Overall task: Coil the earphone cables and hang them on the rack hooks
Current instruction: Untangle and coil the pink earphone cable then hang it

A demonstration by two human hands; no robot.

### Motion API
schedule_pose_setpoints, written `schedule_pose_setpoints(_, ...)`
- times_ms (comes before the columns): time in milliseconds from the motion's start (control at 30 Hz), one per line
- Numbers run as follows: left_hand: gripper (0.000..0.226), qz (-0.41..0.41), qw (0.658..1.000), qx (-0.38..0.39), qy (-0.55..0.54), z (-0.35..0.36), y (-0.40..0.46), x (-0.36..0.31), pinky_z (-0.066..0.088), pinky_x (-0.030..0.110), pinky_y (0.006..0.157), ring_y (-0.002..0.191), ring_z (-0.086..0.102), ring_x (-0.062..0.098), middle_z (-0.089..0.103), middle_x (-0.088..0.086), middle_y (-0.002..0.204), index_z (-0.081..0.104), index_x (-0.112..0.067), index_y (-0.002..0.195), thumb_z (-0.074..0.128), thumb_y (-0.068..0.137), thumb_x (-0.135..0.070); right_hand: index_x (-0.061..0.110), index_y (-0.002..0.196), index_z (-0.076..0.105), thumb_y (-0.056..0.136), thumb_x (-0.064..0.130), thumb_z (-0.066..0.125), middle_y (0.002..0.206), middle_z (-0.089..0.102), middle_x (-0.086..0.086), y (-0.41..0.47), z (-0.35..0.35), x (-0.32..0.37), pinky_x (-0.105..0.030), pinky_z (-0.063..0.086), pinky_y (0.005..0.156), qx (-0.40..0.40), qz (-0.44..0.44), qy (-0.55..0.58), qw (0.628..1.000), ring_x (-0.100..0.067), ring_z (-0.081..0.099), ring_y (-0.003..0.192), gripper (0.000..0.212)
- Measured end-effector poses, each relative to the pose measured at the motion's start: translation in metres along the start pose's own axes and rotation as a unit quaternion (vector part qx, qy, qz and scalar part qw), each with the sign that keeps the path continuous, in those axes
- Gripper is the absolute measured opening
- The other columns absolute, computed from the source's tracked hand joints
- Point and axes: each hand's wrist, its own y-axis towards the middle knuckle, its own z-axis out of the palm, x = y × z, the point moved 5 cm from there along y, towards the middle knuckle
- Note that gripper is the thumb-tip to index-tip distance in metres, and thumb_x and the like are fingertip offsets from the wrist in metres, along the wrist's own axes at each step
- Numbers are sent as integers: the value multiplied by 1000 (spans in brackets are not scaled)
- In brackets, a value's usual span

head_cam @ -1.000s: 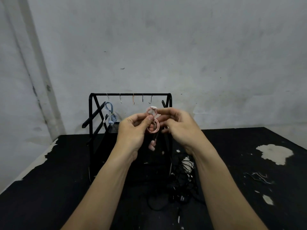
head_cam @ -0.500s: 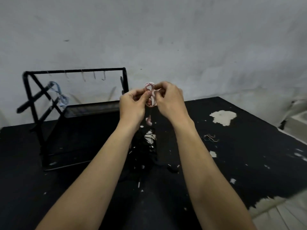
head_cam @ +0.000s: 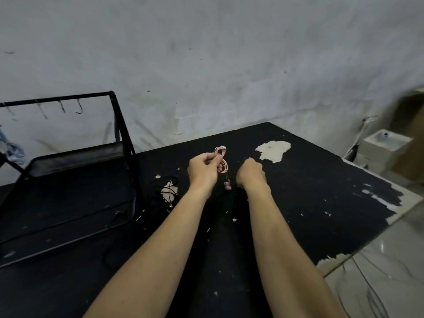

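- Above the black tabletop (head_cam: 309,193), left hand (head_cam: 203,169) raised, thumb and fingers pinching the pink earphone cable (head_cam: 222,160) at the waist of its coil.
- Coiled in a figure-eight, upper loop standing clear above the fingers, lower loop beside the palm, pink earbuds (head_cam: 227,185) dangling below on a short tail.
- Just right of the coil, right hand (head_cam: 250,173) apart from the cable, fingers curled inward toward the palm, holding nothing that shows.
- At the far left, black wire rack (head_cam: 119,125) standing on the table, well apart from both hands, top bar carrying small metal hooks (head_cam: 78,106) with nothing on them.
- On the rack's left edge, blue earphone cable (head_cam: 12,152) hanging, blurred and partly cut off by the frame.
- Between rack and left forearm, tangle of black cables (head_cam: 167,189) lying on the table over a worn pale patch.
- Beyond the right hand, large pale patch of chipped paint (head_cam: 274,150) on the tabletop.
- Behind everything, stained grey wall (head_cam: 229,65).
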Motion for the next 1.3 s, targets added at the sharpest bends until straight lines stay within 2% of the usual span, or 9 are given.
schedule_pose_setpoints(300,5,3,1000,15,-10,-5,4,-5,59,29,74,63,65,5,74,2,74,74,-20,86,71,89,-18,4,130,53,93,8,63,135,52,-19,12,12,-12,-45,49,100,22,29,4,999,-36,56,119,39)
schedule_pose_setpoints(500,4,14,1000,14,-24,-25,2,-17,60,33,80,68,67,7,75,2,77,74,-20,88,72,89,-17,12,140,43,95,16,58,141,49,-15,5,12,-3,-48,30,111,32,16,-75,997,-35,43,132,47)
schedule_pose_setpoints(600,5,26,999,10,-44,-45,-2,-32,59,28,76,67,66,7,75,3,78,74,-18,90,72,89,-14,21,119,52,98,18,52,123,60,-11,3,-7,24,-43,42,92,-33,-77,41,996,-30,57,110,22)
schedule_pose_setpoints(667,5,40,997,3,-63,-65,-6,-44,56,22,69,67,66,7,74,2,77,73,-18,90,71,89,-13,20,104,58,100,16,49,110,64,-6,-8,-23,53,-35,45,79,-49,-173,162,970,-22,59,94,11)
schedule_pose_setpoints(767,10,49,995,-15,-83,-101,-16,-64,55,18,63,67,68,10,75,5,78,74,-9,96,72,89,-15,24,90,64,102,10,44,89,64,2,-37,-40,106,-27,46,72,-26,-281,248,927,-17,62,84,26)
schedule_pose_setpoints(933,13,54,994,-23,-97,-161,-37,-92,58,58,59,66,65,36,73,16,84,77,-12,91,74,88,-25,22,99,71,99,11,57,81,67,-1,-99,-45,171,-13,42,52,60,-404,311,858,-9,59,57,18)
schedule_pose_setpoints(1033,13,66,992,-35,-103,-190,-50,-108,49,36,42,50,57,33,72,14,79,76,-14,94,71,89,-25,10,94,69,91,10,71,77,71,-5,-128,-37,191,-18,44,55,118,-437,382,806,-12,57,54,5)
schedule_pose_setpoints(1133,14,91,987,-45,-124,-213,-57,-122,51,39,48,56,61,29,71,6,72,76,-10,96,70,89,-20,5,88,70,88,5,72,71,67,-5,-146,-22,203,-22,46,58,168,-450,425,767,-11,54,56,2)
schedule_pose_setpoints(1300,12,106,981,-55,-152,-230,-59,-125,50,22,44,53,63,12,70,4,68,75,-3,98,67,90,-8,9,100,76,97,-5,53,77,65,-10,-161,-12,212,-21,53,77,251,-469,457,712,-12,63,74,26)
